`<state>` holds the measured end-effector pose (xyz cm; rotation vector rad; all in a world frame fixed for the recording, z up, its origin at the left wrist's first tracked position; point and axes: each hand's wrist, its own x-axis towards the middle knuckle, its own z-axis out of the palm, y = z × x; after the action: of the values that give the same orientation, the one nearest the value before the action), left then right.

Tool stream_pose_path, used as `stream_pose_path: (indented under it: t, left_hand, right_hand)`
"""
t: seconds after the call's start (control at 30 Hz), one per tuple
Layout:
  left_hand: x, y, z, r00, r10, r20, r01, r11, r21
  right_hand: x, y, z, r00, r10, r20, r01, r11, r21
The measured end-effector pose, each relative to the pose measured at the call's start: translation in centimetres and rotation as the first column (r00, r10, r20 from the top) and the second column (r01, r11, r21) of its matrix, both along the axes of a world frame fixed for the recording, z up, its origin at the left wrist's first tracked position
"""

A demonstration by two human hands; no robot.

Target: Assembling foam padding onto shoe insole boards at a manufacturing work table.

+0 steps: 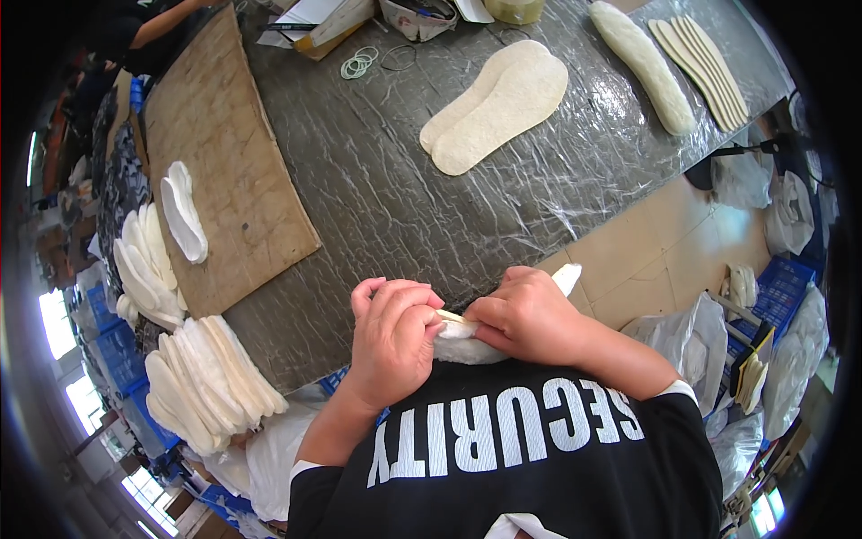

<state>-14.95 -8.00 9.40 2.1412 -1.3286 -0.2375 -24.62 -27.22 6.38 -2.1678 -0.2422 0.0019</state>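
Both hands are closed in pinches on one insole (459, 329), held low at the wearer's chest, just off the near edge of the worktop (359, 189). The left hand (395, 332) has its thumb and fingers drawn together at the piece's left end, knuckles raised. The right hand (525, 310) is curled tighter, nearly a fist, gripping the other end. Between them show a thin cream edge and white fleece below it; whether that is one layer or two cannot be told. A white tip (568, 278) pokes out past the right hand, perhaps part of the same piece.

The held piece seems to be midway through handling, as both hands are gripping it and it does not lie flat. Beyond, a pair (498, 108) lies flat on the worktop, one overlapping the other. Farther right are a long, plump roll (642, 67) and a fanned set (700, 72), neatly lined up, which may be sorted pieces.

To the left, a white liner (184, 213) lies on the board (224, 162). A loose pile (144, 265) sits at the board's edge, and a thick stack (215, 382) is nearer the wearer. Many pieces thus lie out of hand, but which are done and which are left cannot be told.
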Motion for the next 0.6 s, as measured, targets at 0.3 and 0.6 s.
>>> stream_pose_path:
  t: [0.3,0.6]
  left_hand:
    - [-0.5,0.2,0.2,0.999,0.009,-0.039,-0.01,1.0,-0.025]
    - [1.0,0.2,1.2,0.996,-0.042,-0.084,0.046,0.998,0.047]
  right_hand:
    - [-0.1,-0.3,0.1,0.998,0.06,0.021,-0.061,0.997,0.05]
    - [0.1,0.8,-1.2,1.0,0.008,-0.022,-0.006,0.998,0.069]
